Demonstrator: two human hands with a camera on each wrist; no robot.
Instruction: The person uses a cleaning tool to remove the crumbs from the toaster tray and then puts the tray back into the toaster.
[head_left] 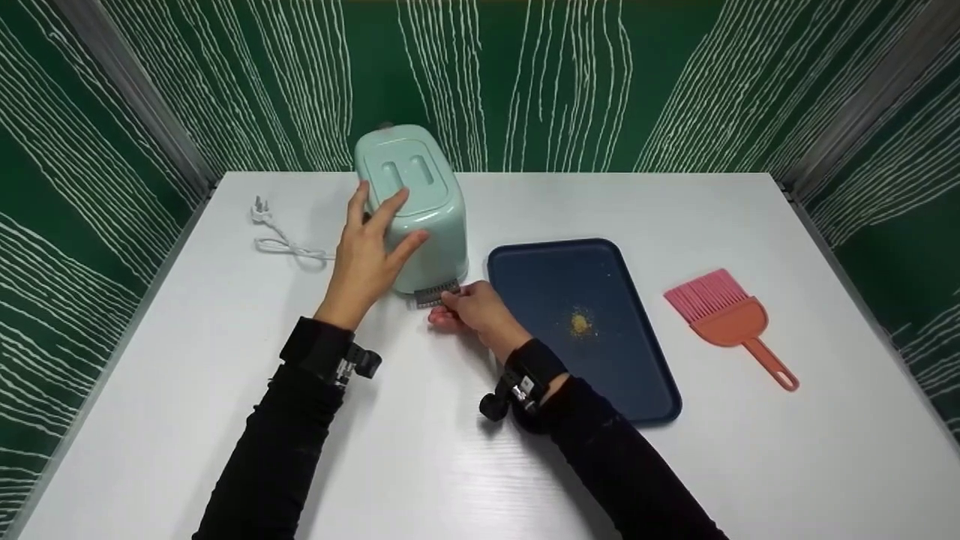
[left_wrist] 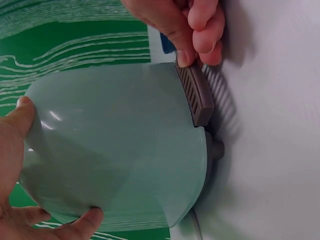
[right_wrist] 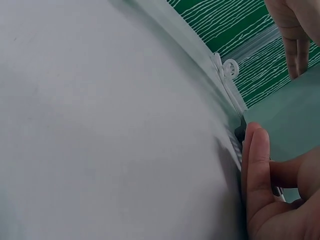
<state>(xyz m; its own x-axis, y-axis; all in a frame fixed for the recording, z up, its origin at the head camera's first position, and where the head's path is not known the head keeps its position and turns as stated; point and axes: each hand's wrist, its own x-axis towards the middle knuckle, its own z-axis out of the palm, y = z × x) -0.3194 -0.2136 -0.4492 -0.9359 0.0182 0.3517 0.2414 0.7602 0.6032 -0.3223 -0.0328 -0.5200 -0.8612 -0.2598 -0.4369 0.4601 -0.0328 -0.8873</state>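
A mint-green toaster (head_left: 431,251) with a closed lid stands at the back left of the table. My left hand (head_left: 367,251) rests on its top near corner, fingers spread over the lid and thumb at the near end. In the left wrist view, fingertips (left_wrist: 91,218) touch the toaster's glossy shell. Low on the near end, a grey slotted crumb tray (left_wrist: 195,95) sticks out a little. My right hand (head_left: 476,307) pinches the edge of this tray between thumb and fingers, close above the table. The right wrist view mostly hides the tray behind the fingers (right_wrist: 259,165).
Right of the toaster lies a dark blue tray (head_left: 630,382) with a small heap of yellowish crumbs (head_left: 580,324). Farther right is a pink-bristled brush (head_left: 709,292) set with an orange dustpan (head_left: 727,326). A white power cord (head_left: 289,246) with its plug lies left of the toaster.
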